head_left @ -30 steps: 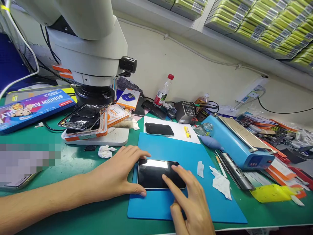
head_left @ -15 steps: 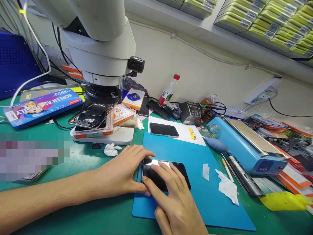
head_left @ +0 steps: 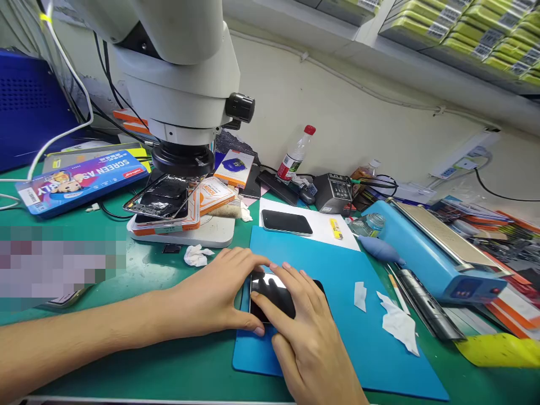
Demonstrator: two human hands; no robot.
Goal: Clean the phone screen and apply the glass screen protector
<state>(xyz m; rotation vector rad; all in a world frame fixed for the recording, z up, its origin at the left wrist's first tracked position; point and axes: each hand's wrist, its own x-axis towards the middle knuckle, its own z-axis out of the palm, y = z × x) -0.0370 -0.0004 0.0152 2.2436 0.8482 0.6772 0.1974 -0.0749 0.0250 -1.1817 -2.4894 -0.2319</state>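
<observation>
A smartphone point(head_left: 274, 292) with a dark, glossy screen lies face up on the blue mat point(head_left: 350, 343). My left hand point(head_left: 215, 292) holds its left end, the thumb at the lower corner and the index finger at the upper corner. Across the screen lies my right hand point(head_left: 310, 332) with its fingers stretched out and apart, the index fingertip near the phone's left edge and the other fingertips by its upper edge. Much of the phone's right part is hidden under this hand.
Ahead on the left stands a microscope point(head_left: 181, 90) with an opened phone point(head_left: 164, 196) under its lens. Another phone point(head_left: 287, 222) lies on white paper behind the mat. Torn tissue pieces point(head_left: 400, 323) and a blue machine point(head_left: 439, 264) are at the right.
My right hand's middle and ring fingers have slid up and away from me, to the phone's upper edge. The left hand keeps its place on the phone. The view has shifted slightly.
</observation>
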